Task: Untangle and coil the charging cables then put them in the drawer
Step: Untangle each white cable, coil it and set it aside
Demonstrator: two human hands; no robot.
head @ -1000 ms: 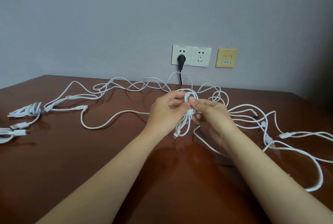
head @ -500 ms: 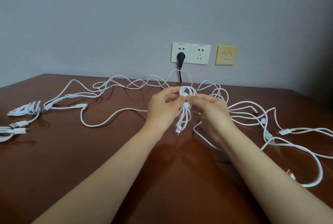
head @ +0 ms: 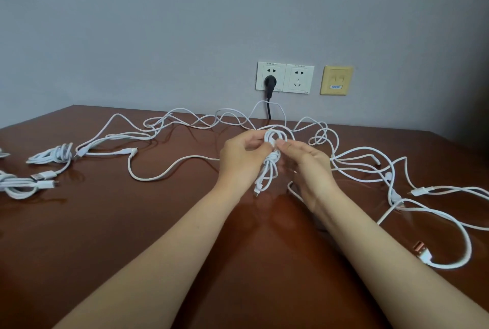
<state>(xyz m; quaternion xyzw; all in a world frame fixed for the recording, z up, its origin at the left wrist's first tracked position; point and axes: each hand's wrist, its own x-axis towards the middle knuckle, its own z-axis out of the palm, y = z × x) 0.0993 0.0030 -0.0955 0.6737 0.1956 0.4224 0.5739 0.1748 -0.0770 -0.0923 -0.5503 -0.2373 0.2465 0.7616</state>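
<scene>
White charging cable, partly wound into a small coil (head: 274, 154), is held above the middle of the brown wooden table (head: 132, 236), between both hands. Left hand (head: 242, 160) is closed on the left side of the coil, thumb and fingers pinching the upper loop. Right hand (head: 308, 167) meets it from the right; its thumb and forefinger tips touch the loop at the top, the remaining fingers loosely extended, so the grip is narrow. The lower loops and a connector end hang beneath the hands, close to the table surface.

Loose white cables (head: 185, 122) lie tangled across the far part of the table, running from left to right behind the hands. A further tangle of cables (head: 370, 159) spreads to the right, one strand ending in a copper-toned plug (head: 420, 249) near the right forearm. Two bundled cables lie at the left edge: one coiled bundle (head: 53, 156) farther back, another bundle (head: 18, 187) nearer, with connectors showing.

On the grey wall (head: 158, 37), a white double socket (head: 284, 77) carries a black plug (head: 270, 82), its black lead dropping behind the table. A yellowish wall plate (head: 336, 80) sits just beside the socket, to the right. No drawer is in view.
</scene>
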